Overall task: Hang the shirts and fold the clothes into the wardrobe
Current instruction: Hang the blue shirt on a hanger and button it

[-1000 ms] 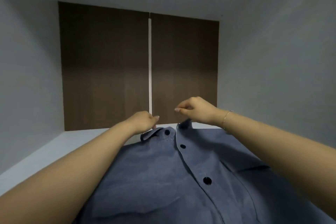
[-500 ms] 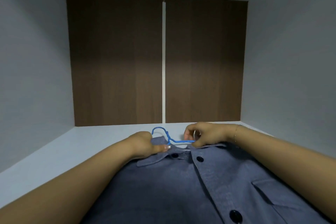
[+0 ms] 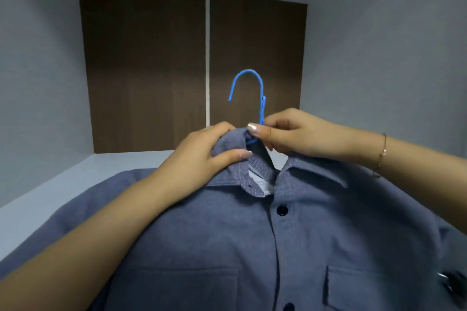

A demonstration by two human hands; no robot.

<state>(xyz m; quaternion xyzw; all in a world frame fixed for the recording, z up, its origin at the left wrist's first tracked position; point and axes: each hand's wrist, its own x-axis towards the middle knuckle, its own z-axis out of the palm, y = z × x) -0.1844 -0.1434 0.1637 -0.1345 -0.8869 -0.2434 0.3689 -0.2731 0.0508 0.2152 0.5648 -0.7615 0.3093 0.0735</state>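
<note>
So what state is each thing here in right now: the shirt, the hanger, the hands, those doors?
Blue-grey button-up shirt: on the hanger, top collar button undone.
Blue plastic hanger: hook upright, not on any rail.
Left hand: gripping the collar.
Right hand: pinching the hanger's neck.
Dark brown wooden doors: shut.

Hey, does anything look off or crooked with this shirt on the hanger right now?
Yes, the blue shirt's collar is uneven: the left hand bunches its left side upward, the top is unbuttoned, and a white label shows. The right hand pinches the blue hanger's neck. No damage visible.
</note>
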